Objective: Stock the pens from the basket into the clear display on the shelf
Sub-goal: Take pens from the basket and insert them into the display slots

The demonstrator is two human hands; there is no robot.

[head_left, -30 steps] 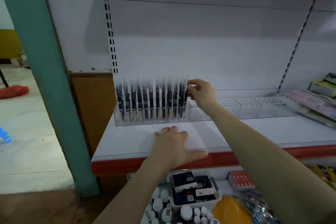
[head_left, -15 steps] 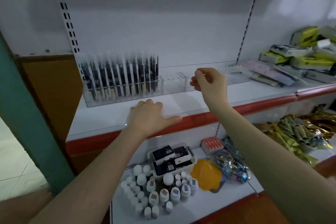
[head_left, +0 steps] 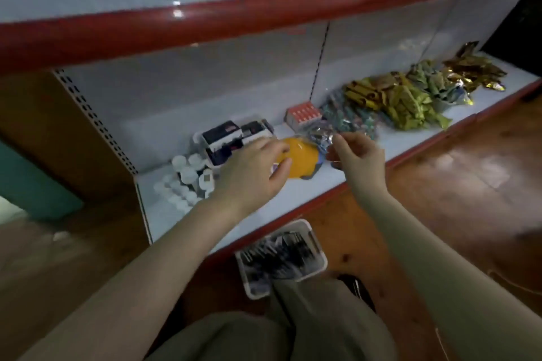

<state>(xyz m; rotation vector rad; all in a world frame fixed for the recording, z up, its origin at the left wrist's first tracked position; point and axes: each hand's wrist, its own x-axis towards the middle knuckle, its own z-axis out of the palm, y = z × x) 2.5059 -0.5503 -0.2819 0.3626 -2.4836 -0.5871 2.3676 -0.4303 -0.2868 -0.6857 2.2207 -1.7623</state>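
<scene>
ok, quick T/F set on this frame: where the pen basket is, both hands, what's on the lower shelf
1. The basket of pens sits on the floor below the lower shelf. True.
2. The left hand grips a pen. False: it is open and holds nothing.
3. The right hand is inside the basket. False: it is above the shelf edge, fingers loosely curled.
4. An orange item lies on the lower shelf. True.

Red-edged white shelves [head_left: 205, 13] run across from ten to two o'clock; worn brown wooden floor [head_left: 457, 173] at four; my teal post [head_left: 26, 182] at nine.
</scene>
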